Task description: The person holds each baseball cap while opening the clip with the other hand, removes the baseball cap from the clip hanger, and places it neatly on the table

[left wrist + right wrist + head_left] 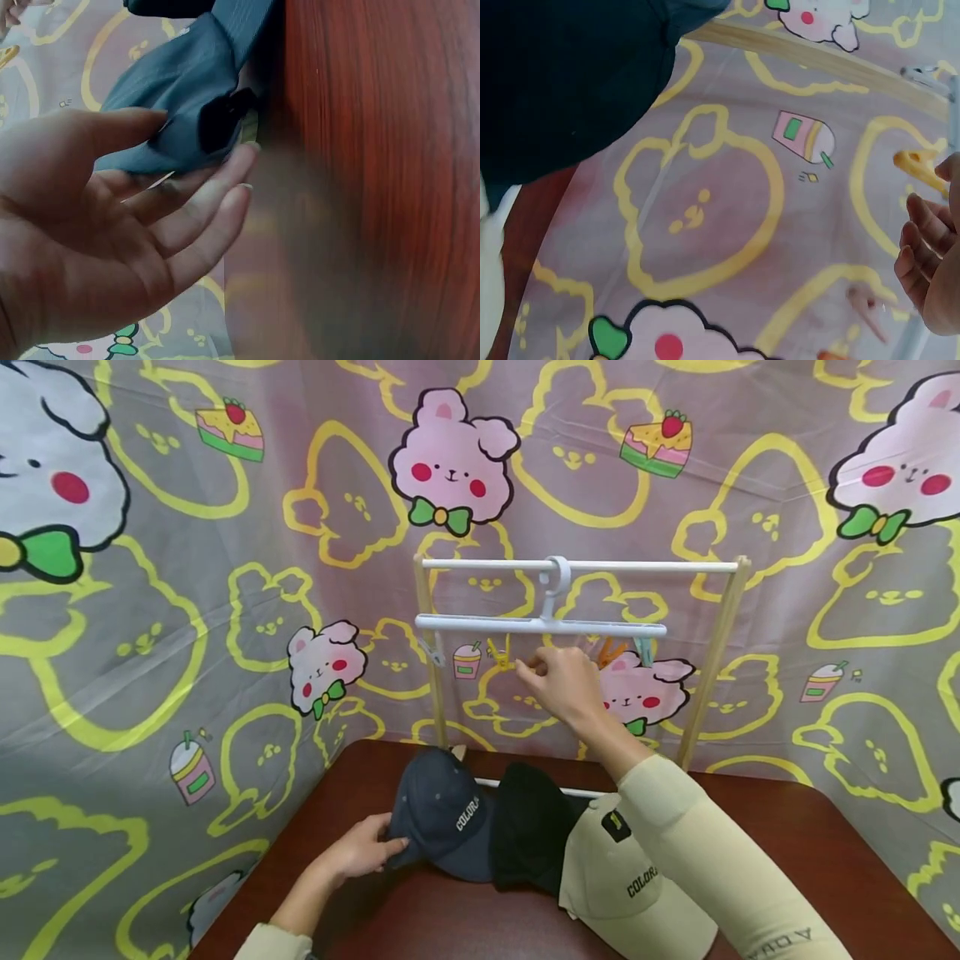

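In the head view my left hand [362, 847] pinches the edge of a dark blue baseball cap [438, 814] standing at the table's left. The left wrist view shows the thumb on the cap's fabric [161, 82] and the fingers behind and below it. My right hand [558, 681] is raised under a white clip hanger [525, 625], its fingers loosely bent. Beside its fingertips hangs a yellow clip [501, 655]; in the right wrist view the hand [934, 255] overlaps the end of this clip [921, 169], so contact is unclear.
A wooden stand with a white top rod [480, 563] carries the hanger. White [431, 650], orange [611, 652] and pale blue [644, 650] clips hang from it. A black cap [528, 827] and a beige cap [611, 868] sit to the right on the brown table [795, 860]. Patterned curtain surrounds everything.
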Tool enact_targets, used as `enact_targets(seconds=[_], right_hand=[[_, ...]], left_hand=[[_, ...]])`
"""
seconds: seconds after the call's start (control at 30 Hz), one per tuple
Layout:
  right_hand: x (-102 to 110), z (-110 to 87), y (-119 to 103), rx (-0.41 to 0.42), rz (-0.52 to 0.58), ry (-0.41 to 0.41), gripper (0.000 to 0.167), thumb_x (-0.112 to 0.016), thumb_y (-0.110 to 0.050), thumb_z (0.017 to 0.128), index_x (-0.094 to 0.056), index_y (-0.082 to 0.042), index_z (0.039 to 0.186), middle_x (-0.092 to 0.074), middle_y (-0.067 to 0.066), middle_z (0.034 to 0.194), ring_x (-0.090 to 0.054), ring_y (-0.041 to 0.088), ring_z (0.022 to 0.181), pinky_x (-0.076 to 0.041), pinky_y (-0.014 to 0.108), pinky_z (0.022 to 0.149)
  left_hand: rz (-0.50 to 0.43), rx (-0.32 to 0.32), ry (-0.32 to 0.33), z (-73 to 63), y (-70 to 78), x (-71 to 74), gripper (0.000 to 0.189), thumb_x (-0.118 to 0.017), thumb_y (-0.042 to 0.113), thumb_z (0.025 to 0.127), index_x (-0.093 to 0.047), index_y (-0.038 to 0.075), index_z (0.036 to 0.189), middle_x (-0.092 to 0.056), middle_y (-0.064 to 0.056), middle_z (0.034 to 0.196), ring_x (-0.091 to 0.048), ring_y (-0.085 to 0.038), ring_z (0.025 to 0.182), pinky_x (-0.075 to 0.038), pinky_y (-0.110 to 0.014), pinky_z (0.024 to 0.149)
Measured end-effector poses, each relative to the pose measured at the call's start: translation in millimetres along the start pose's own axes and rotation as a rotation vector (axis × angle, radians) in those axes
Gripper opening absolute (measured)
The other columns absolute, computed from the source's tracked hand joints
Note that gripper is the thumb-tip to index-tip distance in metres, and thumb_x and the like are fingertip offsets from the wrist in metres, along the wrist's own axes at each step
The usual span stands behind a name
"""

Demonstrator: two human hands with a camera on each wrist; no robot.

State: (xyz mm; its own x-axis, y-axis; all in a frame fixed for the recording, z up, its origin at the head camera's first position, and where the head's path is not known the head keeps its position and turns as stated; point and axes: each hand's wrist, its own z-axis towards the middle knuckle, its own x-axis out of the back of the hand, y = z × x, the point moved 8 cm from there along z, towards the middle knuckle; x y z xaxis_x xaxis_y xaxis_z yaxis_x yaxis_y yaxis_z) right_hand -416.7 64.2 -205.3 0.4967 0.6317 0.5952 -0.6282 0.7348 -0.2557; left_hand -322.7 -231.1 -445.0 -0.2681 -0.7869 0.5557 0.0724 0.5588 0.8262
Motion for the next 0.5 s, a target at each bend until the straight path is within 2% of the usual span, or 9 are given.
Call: enact_targets(seconds=[0.13,0.23,0.33,0.43,0.5], right_hand=[[25.2,-14.2,-2.5,0.118,0.007,0.035,0.023,-0.071,-0.027,0.093,-0.078,-0.009,0.08,-0.073,0.001,0.07,-0.067,0.021,0.064,-0.052,0.04,0.057],[48.8,-27.3,0.3,0.174,-0.002,0.068,0.023,-0.068,-0.024,0.095,-0.075,-0.012,0.076,-0.067,-0.004,0.063,-0.06,0.015,0.055,-0.045,0.034,0.049],[73.3,-41.9,8.8,0.188,-0.028,0.109,0.021,-0.067,-0.022,0.095,-0.073,-0.015,0.076,-0.06,-0.007,0.058,-0.053,0.01,0.051,-0.04,0.031,0.047],[96.5,-57.2,21.5,0.188,-0.052,0.156,0.018,-0.067,-0.019,0.094,-0.074,-0.014,0.078,-0.059,-0.006,0.059,-0.052,0.009,0.052,-0.041,0.032,0.048],[111.5,-67.8,31.8,0.185,-0.074,0.192,0.015,-0.068,-0.017,0.093,-0.076,-0.013,0.081,-0.062,-0.005,0.062,-0.054,0.011,0.054,-0.043,0.033,0.051]], left_hand=[[0.016,0.049,-0.064,-4.7,-7.4,4.0,0.026,-0.063,0.015,0.101,-0.06,-0.004,0.118,-0.064,-0.012,0.084,-0.063,-0.024,0.071,-0.053,-0.036,0.059],[0.05,0.083,-0.027,-9.8,-8.3,14.9,0.028,-0.065,0.016,0.1,-0.058,-0.005,0.118,-0.065,-0.011,0.092,-0.066,-0.026,0.081,-0.054,-0.039,0.065],[0.126,0.062,0.096,-14.6,-0.9,34.3,0.03,-0.067,0.017,0.099,-0.058,-0.002,0.121,-0.067,-0.01,0.101,-0.066,-0.027,0.092,-0.054,-0.041,0.073],[0.228,-0.035,0.271,-18.7,14.8,57.8,0.031,-0.066,0.016,0.1,-0.058,0.001,0.126,-0.068,-0.013,0.111,-0.066,-0.029,0.1,-0.055,-0.045,0.08],[0.289,-0.114,0.389,-21.3,26.9,72.0,0.033,-0.063,0.016,0.102,-0.055,0.001,0.131,-0.067,-0.018,0.118,-0.065,-0.035,0.107,-0.054,-0.051,0.086]])
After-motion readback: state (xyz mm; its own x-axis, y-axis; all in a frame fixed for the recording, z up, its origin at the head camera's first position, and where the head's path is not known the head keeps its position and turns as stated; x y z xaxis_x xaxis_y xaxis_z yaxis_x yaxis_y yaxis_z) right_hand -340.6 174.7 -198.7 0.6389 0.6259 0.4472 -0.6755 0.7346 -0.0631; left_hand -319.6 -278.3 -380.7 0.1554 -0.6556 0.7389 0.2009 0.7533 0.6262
